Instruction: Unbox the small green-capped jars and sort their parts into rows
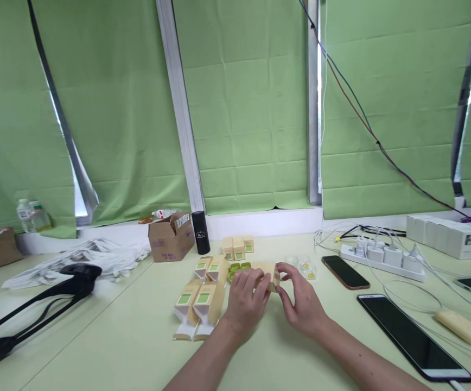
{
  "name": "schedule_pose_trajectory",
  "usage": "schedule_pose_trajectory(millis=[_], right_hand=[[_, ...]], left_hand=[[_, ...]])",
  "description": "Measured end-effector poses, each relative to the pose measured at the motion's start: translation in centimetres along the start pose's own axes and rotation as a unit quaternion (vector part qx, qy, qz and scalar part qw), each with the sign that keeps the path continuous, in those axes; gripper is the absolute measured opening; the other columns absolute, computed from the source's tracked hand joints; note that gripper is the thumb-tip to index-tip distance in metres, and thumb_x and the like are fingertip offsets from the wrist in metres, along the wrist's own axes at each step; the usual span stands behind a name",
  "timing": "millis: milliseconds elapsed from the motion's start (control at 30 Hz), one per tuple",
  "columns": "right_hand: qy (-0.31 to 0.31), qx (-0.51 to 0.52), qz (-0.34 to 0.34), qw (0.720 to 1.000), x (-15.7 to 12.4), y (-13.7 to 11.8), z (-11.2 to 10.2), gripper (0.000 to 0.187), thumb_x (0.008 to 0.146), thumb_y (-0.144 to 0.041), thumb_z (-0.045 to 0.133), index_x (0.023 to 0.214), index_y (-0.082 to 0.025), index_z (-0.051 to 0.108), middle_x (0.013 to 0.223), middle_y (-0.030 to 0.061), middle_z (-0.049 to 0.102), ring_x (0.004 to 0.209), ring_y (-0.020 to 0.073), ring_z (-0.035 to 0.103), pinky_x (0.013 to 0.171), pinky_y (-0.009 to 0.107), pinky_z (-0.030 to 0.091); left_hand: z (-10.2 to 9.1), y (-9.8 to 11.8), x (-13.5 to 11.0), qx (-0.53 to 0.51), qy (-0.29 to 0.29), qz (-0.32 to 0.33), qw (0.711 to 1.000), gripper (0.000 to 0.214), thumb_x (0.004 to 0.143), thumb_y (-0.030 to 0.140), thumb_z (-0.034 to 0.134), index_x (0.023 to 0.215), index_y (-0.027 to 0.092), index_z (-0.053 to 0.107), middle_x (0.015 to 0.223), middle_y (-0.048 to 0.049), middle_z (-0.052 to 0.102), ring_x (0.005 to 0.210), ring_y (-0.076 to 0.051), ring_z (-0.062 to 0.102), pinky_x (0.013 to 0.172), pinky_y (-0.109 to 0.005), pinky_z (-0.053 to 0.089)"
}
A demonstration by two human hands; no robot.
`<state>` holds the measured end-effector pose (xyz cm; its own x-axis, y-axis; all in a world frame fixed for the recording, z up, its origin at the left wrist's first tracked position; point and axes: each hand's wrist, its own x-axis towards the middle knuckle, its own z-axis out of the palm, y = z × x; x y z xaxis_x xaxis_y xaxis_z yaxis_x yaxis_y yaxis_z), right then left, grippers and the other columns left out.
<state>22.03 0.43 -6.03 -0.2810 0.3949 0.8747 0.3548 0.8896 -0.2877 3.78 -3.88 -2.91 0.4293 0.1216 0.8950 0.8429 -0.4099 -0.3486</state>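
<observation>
A small tan cardboard box is held between my two hands above the table. My left hand closes over its left side and front. With thumb and fingers, my right hand pinches the box's right end. Left of my hands lie several similar tan boxes with green windows and open end flaps. Behind my left hand sit small green containers, partly hidden. Farther back, three more tan boxes stand together. Clear plastic cups with something yellow lie just beyond my right hand.
A brown carton and a black cylinder stand at the back. Phones, a white power strip and cables occupy the right. At left are white bags and a black strap-like frame.
</observation>
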Motion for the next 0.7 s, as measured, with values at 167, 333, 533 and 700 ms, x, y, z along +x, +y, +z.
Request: schedule_pose_trajectory(millis=[167,333,533,700], right_hand=[[-0.023,-0.013,0.009,1.000,0.1,-0.4,-0.2,0.043,0.097,-0.019,0.047,0.139,-0.021,0.039,0.130,0.0153,0.061,0.109,0.0261,0.067,0.089,0.044,0.062],[-0.034,-0.032,0.015,0.999,0.0,-0.4,0.0,0.043,0.096,-0.016,0.046,0.138,-0.019,0.037,0.126,0.0160,0.062,0.104,0.0248,0.068,0.086,0.041,0.062],[-0.035,-0.046,0.019,0.998,-0.3,0.0,0.5,0.043,0.092,-0.015,0.048,0.134,-0.019,0.038,0.121,0.0159,0.062,0.100,0.0259,0.068,0.082,0.042,0.062],[-0.021,-0.041,0.036,0.998,-0.2,0.3,0.8,0.043,0.088,-0.014,0.049,0.130,-0.020,0.040,0.112,0.0127,0.063,0.093,0.0247,0.068,0.077,0.042,0.062]], left_hand=[[0.3,0.1,-0.4,0.009,-0.021,0.004,1.000,0.028,0.089,0.009,0.062,0.115,0.018,0.061,0.103,-0.0096,0.069,0.095,-0.024,0.064,0.081,-0.040,0.049],[0.3,0.2,-0.3,0.004,-0.035,0.004,0.999,0.027,0.088,0.009,0.061,0.114,0.017,0.061,0.101,-0.0088,0.069,0.092,-0.023,0.064,0.082,-0.039,0.048],[0.3,0.4,-0.1,-0.004,-0.077,0.000,0.997,0.029,0.090,0.009,0.056,0.117,0.017,0.058,0.103,-0.0101,0.068,0.094,-0.025,0.064,0.084,-0.043,0.051],[0.5,0.3,-0.4,-0.034,-0.108,-0.029,0.993,0.035,0.090,0.009,0.055,0.124,0.019,0.056,0.109,-0.0118,0.067,0.099,-0.027,0.065,0.086,-0.047,0.054]])
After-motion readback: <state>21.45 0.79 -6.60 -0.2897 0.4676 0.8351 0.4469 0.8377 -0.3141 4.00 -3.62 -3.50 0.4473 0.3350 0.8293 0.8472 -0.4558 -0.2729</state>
